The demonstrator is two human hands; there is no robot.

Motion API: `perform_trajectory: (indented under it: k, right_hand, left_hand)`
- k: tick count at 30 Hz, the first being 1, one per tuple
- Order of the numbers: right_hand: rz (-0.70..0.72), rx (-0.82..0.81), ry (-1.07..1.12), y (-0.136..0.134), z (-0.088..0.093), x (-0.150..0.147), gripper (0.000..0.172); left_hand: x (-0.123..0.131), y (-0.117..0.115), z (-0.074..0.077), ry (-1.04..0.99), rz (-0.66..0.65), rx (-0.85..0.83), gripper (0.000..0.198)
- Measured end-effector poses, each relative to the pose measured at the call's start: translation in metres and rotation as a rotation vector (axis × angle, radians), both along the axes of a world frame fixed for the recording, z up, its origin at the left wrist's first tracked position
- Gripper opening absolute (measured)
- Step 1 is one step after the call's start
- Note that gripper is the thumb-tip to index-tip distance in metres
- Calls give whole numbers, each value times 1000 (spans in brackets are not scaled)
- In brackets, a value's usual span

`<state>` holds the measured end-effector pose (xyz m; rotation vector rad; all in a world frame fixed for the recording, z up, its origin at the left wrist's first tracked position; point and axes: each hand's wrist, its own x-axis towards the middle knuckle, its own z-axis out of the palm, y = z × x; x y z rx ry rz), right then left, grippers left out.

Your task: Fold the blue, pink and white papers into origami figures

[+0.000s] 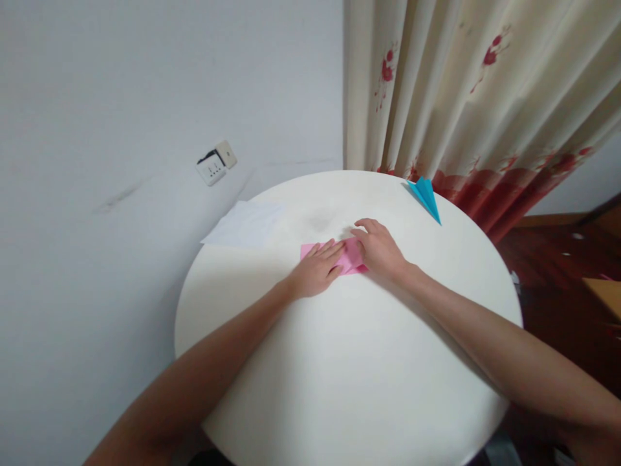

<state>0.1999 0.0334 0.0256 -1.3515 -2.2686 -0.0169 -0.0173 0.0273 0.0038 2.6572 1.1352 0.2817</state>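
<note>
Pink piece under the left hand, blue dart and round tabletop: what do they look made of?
Pink piece: probably paper, matte, judging by its thin, flat layers.
Blue dart: likely paper too, given its straight creases and pointed folds.
Round tabletop: smooth, white, faintly satin; perhaps laminate or painted board, but the look leaves that open.

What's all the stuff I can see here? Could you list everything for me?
Table: one, white, centre
Pink paper: apparently one, pink, under the hands
Plane: one, blue paper, table's far right
White paper: count unclear, white, table's far left
Socket: one, white, on the wall
Plate: one, beige, beside the socket
Wall: white, behind the table
Curtain: cream with red, behind the plane
Floor: dark reddish brown, right, with small unclear items
Socket and plate: see above
White paper: see above
Left hand: one, bare, flat on the pink paper
Right hand: one, bare, at the pink paper's right end
</note>
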Motion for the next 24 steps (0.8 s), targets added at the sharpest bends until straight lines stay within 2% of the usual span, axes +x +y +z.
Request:
perform_trajectory:
  k: [4,8,17,24]
  right_hand:
    - [26,-108,-90,-8,-17,-19,56]
    - [6,-187,-119,-11,-30,-25,58]
    - [37,-214,-230,-16,-24,-26,63]
    - [34,-219,-236,-16,-23,-27,63]
  left_hand:
    - [4,-3,-2,2,25,60,60]
    - [6,-5,-3,77,80,99,62]
    - [8,-6,-1,225,194,164,58]
    - [9,-6,-1,235,207,170,58]
